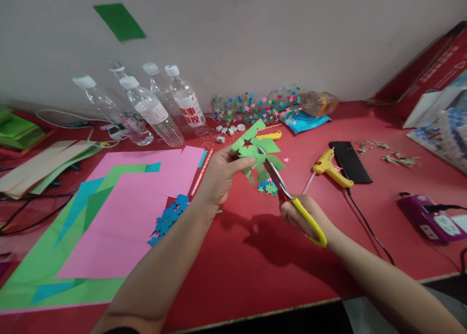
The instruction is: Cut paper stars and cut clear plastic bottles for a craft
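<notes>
My left hand (218,176) pinches a piece of green paper (257,151) with cut-out shapes, held above the red table (255,256). My right hand (301,216) grips yellow-handled scissors (288,195). Their blades reach up into the green paper. Small green and blue paper stars (268,188) lie on the table just under the paper. Blue cut-out stars (170,217) lie near my left forearm.
Pink, green and blue paper sheets (120,212) cover the left of the table. Several water bottles (156,110) stand at the back by the wall. A yellow glue gun (330,168), black phone (350,161), purple device (428,217) and coloured star pile (255,107) lie around.
</notes>
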Tool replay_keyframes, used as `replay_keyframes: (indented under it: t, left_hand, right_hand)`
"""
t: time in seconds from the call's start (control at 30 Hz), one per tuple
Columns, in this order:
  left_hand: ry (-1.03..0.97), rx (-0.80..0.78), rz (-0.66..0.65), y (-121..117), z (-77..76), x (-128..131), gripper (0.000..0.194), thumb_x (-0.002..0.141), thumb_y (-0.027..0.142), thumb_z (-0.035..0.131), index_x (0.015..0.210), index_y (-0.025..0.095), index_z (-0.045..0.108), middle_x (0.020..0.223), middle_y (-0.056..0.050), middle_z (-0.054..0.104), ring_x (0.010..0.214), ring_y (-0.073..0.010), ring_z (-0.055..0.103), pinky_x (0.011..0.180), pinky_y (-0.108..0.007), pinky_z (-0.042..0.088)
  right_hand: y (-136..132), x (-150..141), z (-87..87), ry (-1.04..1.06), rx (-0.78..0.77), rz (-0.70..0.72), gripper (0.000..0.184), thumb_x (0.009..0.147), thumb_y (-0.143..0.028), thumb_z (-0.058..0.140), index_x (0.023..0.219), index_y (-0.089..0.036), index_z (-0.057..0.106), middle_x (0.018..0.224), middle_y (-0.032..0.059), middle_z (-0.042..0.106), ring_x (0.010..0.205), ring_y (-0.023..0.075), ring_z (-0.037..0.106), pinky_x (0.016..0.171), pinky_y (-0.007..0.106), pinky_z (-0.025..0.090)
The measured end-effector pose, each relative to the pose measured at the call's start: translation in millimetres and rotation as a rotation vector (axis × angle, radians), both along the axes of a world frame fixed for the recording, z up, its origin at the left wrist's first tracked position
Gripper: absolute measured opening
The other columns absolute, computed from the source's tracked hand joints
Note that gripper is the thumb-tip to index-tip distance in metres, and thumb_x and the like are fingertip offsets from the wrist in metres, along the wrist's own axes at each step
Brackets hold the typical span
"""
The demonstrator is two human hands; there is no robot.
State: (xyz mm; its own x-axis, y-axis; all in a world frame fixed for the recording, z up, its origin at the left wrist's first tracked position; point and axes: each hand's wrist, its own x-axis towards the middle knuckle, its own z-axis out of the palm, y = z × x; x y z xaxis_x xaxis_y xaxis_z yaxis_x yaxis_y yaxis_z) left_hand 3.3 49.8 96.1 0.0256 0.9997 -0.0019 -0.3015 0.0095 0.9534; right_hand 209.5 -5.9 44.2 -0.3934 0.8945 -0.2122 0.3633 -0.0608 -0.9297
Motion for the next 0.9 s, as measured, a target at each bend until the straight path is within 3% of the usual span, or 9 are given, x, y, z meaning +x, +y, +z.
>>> replay_keyframes:
  t: [0.13, 0.3, 0.53, 0.77, 0.9]
  left_hand:
    - [-0.052, -0.012, -0.012, 1, 2.4, -3, 0.019, 0.061, 0.022, 0.077, 0.078, 0.018, 0.069, 0.072, 0.002, 0.066, 0.065, -0.0104, 0.058, 0.067, -0.024, 0.047]
    - [-0.031, -0.055, -0.158, 1, -4.8, 5, 0.022, 0.064, 0.028, 0.078, 0.079, 0.017, 0.068, 0.075, -0.001, 0.067, 0.07, -0.0125, 0.059, 0.072, -0.028, 0.046]
    - [-0.104, -0.042, 0.015, 2, 1.1, 0, 0.017, 0.061, 0.02, 0.076, 0.072, 0.018, 0.064, 0.072, 0.002, 0.064, 0.064, -0.0099, 0.057, 0.062, -0.025, 0.046]
    - [-0.148, -0.14, -0.122, -1, -4.6, 6, 0.02, 0.063, 0.023, 0.078, 0.077, 0.018, 0.065, 0.071, 0.001, 0.064, 0.062, -0.0089, 0.056, 0.063, -0.025, 0.045]
    - [-0.186, -0.123, -0.062, -1, -9.7, 10, 0.018, 0.063, 0.022, 0.079, 0.074, 0.017, 0.066, 0.073, 0.001, 0.065, 0.064, -0.0081, 0.056, 0.065, -0.024, 0.045]
  right_hand:
    - [1, -2, 2.0, 0.001, -0.002, -0.022, 0.041, 0.084, -0.054, 0.049, 0.06, -0.022, 0.04, 0.043, -0.006, 0.038, 0.038, 0.0082, 0.035, 0.04, 0.023, 0.026]
    - [1, -2, -3.8, -0.005, 0.012, -0.071, 0.042, 0.083, -0.057, 0.049, 0.06, -0.022, 0.041, 0.044, -0.0056, 0.038, 0.039, 0.008, 0.035, 0.04, 0.023, 0.026]
    - [4, -1, 1.2, -0.019, 0.054, -0.055, 0.043, 0.082, -0.059, 0.048, 0.061, -0.022, 0.04, 0.047, -0.0055, 0.038, 0.041, 0.0081, 0.035, 0.042, 0.023, 0.026]
    - [4, -2, -6.8, -0.068, 0.075, -0.086, 0.041, 0.082, -0.056, 0.051, 0.061, -0.022, 0.041, 0.047, -0.0061, 0.036, 0.042, 0.0079, 0.035, 0.042, 0.023, 0.025]
    - [4, -1, -2.8, -0.064, 0.063, -0.057, 0.042, 0.083, -0.057, 0.049, 0.062, -0.022, 0.041, 0.048, -0.0056, 0.037, 0.043, 0.008, 0.034, 0.043, 0.023, 0.026]
